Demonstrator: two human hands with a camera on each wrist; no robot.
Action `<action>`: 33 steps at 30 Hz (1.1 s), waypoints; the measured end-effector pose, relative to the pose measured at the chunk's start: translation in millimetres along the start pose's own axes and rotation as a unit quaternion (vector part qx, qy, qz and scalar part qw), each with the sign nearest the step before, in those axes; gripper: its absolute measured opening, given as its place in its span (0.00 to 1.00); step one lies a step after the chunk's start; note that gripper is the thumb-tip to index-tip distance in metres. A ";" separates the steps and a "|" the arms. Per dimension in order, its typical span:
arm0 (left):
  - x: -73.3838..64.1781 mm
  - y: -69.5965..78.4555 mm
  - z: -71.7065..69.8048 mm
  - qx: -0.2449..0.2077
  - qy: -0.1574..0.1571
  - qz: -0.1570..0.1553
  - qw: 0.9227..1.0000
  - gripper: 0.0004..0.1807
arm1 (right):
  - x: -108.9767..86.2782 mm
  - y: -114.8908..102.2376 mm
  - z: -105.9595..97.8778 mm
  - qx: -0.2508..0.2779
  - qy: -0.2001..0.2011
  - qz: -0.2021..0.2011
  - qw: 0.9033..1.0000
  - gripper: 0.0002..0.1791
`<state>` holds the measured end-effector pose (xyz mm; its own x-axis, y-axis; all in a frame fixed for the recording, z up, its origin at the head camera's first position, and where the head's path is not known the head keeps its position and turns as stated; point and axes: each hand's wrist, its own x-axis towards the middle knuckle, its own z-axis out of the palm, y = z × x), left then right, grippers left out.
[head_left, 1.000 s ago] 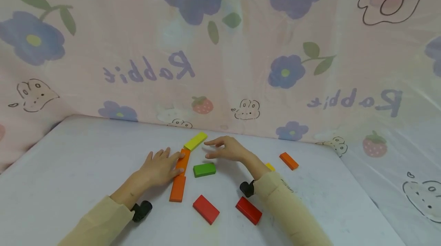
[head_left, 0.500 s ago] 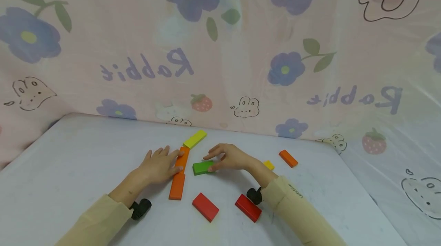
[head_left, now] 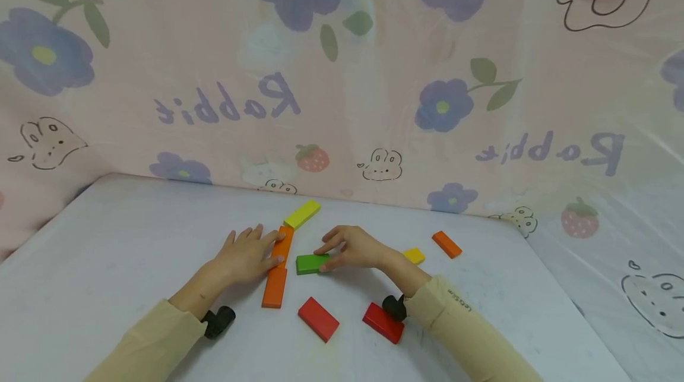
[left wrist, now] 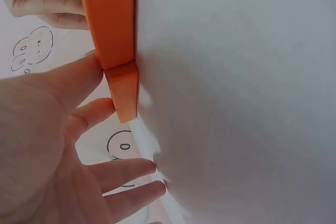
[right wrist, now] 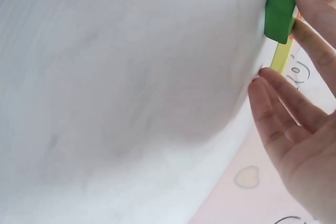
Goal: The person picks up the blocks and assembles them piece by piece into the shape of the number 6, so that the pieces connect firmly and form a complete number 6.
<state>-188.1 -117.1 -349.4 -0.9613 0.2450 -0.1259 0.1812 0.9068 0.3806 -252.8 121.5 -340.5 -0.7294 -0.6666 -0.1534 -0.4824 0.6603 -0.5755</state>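
My left hand [head_left: 243, 258] rests at the upper orange block [head_left: 283, 246], touching it with thumb and index finger while the other fingers stay extended. That block lies end to end with a lower orange block [head_left: 275, 288], as the left wrist view [left wrist: 110, 19] also confirms. Just to the right, my right hand [head_left: 355, 246] pinches the green block [head_left: 309, 264] between thumb and index finger. The right wrist view shows the thumb on the green block [right wrist: 283, 9] and the index finger at its edge. A yellow block [head_left: 303, 214] touches the upper orange block's far end.
Two red blocks, one left [head_left: 319, 319] and one right [head_left: 383, 322], lie nearer on the white table [head_left: 133, 233]. Beyond my right wrist are a partly hidden yellow block [head_left: 414, 256] and an orange block [head_left: 446, 244]. A printed curtain [head_left: 342, 114] hangs behind.
My right hand has come down from beside the yellow block onto the green block, which has shifted slightly left. The left hand has stayed at the orange block.
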 end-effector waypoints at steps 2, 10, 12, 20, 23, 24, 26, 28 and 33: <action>0.4 0.1 0.8 0.000 0.002 0.001 1.000 0.28 | 0.4 -2.6 1.3 -0.004 -0.002 0.006 1.000 0.18; 1.7 1.1 0.9 0.004 0.006 0.000 1.000 0.27 | 3.3 -10.7 4.5 -0.016 0.006 0.014 1.000 0.18; 1.8 1.1 0.9 0.006 0.006 0.000 1.000 0.27 | 3.9 -12.8 5.6 -0.013 0.006 0.010 1.000 0.18; 1.0 1.9 1.3 0.006 0.007 0.003 1.000 0.27 | 5.9 -17.0 7.5 -0.021 0.007 0.013 1.000 0.18; 1.0 2.6 0.4 0.005 0.009 0.007 1.000 0.27 | 5.7 -17.8 6.7 -0.023 0.008 0.011 1.000 0.17; 0.9 2.7 0.2 0.005 0.009 0.008 1.000 0.27 | 5.6 -17.9 6.5 -0.024 0.007 0.009 1.000 0.17; 0.3 2.8 -0.3 0.005 0.008 0.008 1.000 0.27 | 5.1 -17.9 6.2 -0.028 0.000 0.004 1.000 0.18; -0.1 2.4 -0.3 0.006 0.008 0.008 1.000 0.27 | 3.8 -17.8 5.9 -0.031 -0.009 -0.001 0.999 0.21; -1.2 1.9 0.3 0.007 0.006 0.006 1.000 0.27 | -5.8 -17.9 2.9 -0.042 -0.025 0.001 0.999 0.30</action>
<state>-186.6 -115.6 -348.8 -0.9616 0.2510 -0.1106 0.1949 0.9091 0.3683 -238.5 112.6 -331.6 -0.7062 -0.6805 -0.1955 -0.5218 0.6868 -0.5059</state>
